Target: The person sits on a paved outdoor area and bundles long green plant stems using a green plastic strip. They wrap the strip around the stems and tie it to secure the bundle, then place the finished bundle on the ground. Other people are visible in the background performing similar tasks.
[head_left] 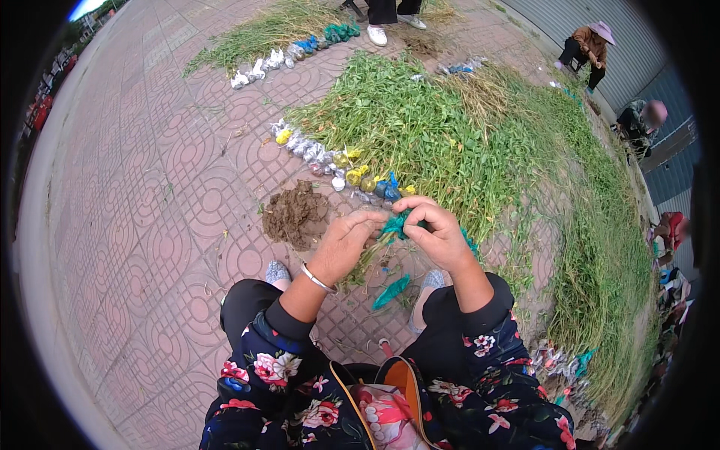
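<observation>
Head view: near mid-frame, the left hand [345, 244] and right hand [438, 234] pinch green plastic [395, 224] in their grip, just below a row of plastic-wrapped bundles [356, 177]; a mud heap [296, 215] lies to the left, leafy plants [442, 142] above right.

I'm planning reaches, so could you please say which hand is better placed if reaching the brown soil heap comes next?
Probably the left hand: it is nearer the brown soil heap, while the right hand is farther off, pinching green plastic.

Place: outdoor paved area | patterned reddish paving [187, 150] | corrugated metal wall [637, 52] | sky [88, 7] overhead
</observation>
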Demonstrator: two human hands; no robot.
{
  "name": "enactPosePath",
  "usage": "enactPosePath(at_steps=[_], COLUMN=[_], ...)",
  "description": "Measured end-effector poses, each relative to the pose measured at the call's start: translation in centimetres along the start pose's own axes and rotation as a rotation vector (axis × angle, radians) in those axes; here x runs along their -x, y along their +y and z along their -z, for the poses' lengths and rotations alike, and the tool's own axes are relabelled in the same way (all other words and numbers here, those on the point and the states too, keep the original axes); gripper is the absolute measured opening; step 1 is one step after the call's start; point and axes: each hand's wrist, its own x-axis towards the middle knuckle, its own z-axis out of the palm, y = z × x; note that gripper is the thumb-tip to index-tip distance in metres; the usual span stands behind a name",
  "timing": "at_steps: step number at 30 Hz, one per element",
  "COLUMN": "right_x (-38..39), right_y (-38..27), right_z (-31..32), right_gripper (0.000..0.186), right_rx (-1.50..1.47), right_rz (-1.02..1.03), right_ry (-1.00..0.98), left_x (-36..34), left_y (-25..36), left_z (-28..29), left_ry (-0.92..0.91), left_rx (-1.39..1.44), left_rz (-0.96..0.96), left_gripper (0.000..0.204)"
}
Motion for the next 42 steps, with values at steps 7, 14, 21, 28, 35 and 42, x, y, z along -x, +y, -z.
enactPosePath(at_steps=[7,14,21,28,35,42], right_x=[0.1,0.2,0.4,0.4,0.3,0.2], right_y=[-1.5,-2.2,-3.1,-3.5,-3.9,-3.6], right_z=[0.2,-0.4,-0.6,-0.6,-0.8,-1.4], right_gripper=[0.006,0.006,0.006,0.007,0.009,0.009], right_rx=[0.023,0.049,0.007,0.012,0.104,0.194], right_rz=[0.041,0.110,0.205,0.239,0.215,0.228], right_ry=[-0.105,-0.034,-0.016,-0.060,-0.199,-0.108], left_x=[-0.1,0.2,0.0,0.0,0.4,0.5], left_y=[0.1,0.6,-0.4,0.3,1.4,1.7], left_z=[1.0,0.2,0.2,-0.2,-0.1,-0.1], left_ry=[-0.143,-0.090,-0.050,0.103,0.113,0.081], left_rx=[-0.239,-0.018,-0.243,-0.413,-0.412,-0.243], left_rz=[-0.052,0.021,-0.117,-0.245,-0.274,-0.178], left_gripper=[0.024,0.015,0.015,0.014,0.011,0.011])
